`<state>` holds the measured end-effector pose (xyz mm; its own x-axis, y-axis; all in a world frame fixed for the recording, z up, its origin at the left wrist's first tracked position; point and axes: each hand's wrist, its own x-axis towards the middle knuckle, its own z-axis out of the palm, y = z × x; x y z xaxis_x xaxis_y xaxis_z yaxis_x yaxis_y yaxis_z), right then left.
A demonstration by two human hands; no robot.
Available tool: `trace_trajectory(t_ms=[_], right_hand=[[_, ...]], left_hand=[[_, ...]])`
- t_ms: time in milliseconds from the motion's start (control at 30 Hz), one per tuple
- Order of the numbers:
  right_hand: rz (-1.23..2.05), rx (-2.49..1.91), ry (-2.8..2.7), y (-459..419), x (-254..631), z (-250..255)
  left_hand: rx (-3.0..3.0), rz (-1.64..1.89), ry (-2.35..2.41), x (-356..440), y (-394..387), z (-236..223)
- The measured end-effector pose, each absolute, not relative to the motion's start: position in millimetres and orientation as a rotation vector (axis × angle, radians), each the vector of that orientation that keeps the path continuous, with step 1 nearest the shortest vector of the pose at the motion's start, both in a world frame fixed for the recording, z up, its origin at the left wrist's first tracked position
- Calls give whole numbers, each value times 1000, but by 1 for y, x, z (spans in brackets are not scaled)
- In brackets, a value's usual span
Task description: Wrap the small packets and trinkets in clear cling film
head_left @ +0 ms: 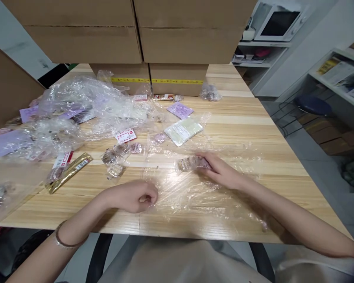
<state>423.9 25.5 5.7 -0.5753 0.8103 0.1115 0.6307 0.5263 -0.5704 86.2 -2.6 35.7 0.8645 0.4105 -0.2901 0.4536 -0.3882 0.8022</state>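
Note:
My left hand rests near the table's front edge, fingers curled and pinching the edge of a clear plastic bag that lies flat on the wooden table. My right hand reaches into or over that bag, fingers closed on a small wrapped snack packet. A bracelet sits on my left wrist.
Crumpled clear bags, purple packets, a white flat packet, a gold stick packet and small wrapped snacks lie scattered at left and middle. Stacked cardboard boxes stand at the back. Shelves and a stool stand at right.

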Motion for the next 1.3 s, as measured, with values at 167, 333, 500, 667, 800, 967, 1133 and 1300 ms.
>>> trace_trajectory(t_ms=[167, 333, 500, 667, 800, 967, 1133, 1300], right_hand=[[487, -1147, -2573, 25, 403, 37], [587, -1559, -2216, 75, 404, 34], [962, -2006, -1642, 145, 417, 25], [1233, -1960, -1646, 160, 425, 24], [1224, -1757, -1762, 154, 434, 22], [981, -1506, -1626, 157, 441, 20], [487, -1595, -1696, 164, 460, 23], [87, -1746, -1958, 115, 468, 43]], left_hand=[[1871, -250, 563, 97, 8, 61], [2094, -78, 819, 132, 30, 74], [2736, 40, 1010, 182, 38, 33], [2941, 135, 844, 213, 34, 13], [2822, 167, 890, 224, 35, 15], [2656, 197, 826, 230, 40, 10], [2582, 241, 843, 232, 41, 4], [2491, 306, 849, 230, 38, 4]])
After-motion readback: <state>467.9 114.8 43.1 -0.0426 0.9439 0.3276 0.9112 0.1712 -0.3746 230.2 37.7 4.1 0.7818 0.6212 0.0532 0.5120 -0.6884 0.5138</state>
